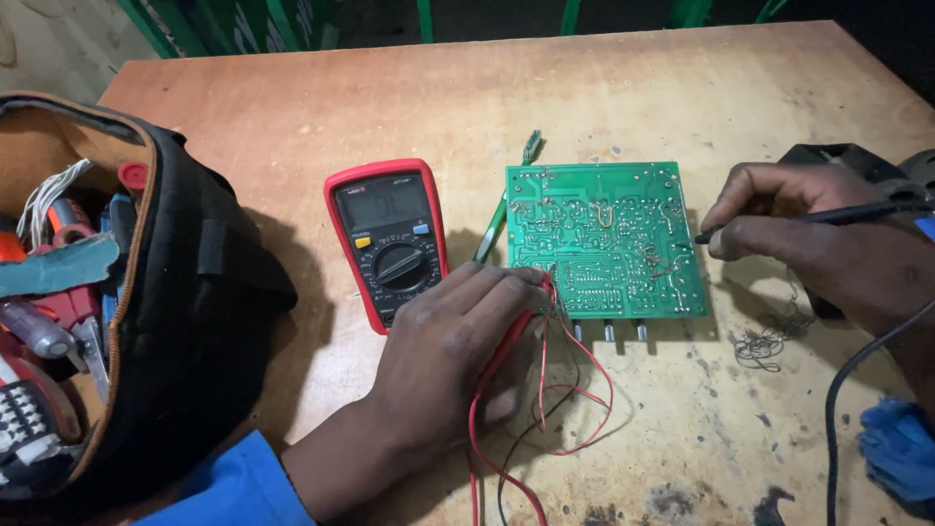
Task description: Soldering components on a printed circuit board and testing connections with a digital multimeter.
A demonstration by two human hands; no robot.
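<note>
You are pressing the red probe (526, 321) in your closed left hand (453, 341) at the green circuit board's (604, 239) near edge on the surface (292, 117); your right hand (789, 229) is pinching the black probe (828, 216) at its right edge; the meter (388, 239) is on, probing looks underway

Your circuit board (606, 239) lies on the surface (390, 97), the multimeter (389, 242) just left of it, the tool bag (146, 292) farther left.

electronics repair workshop, multimeter (389, 242), bare circuit board (604, 239), open tool bag (117, 292), worn wooden bench (390, 107)
</note>
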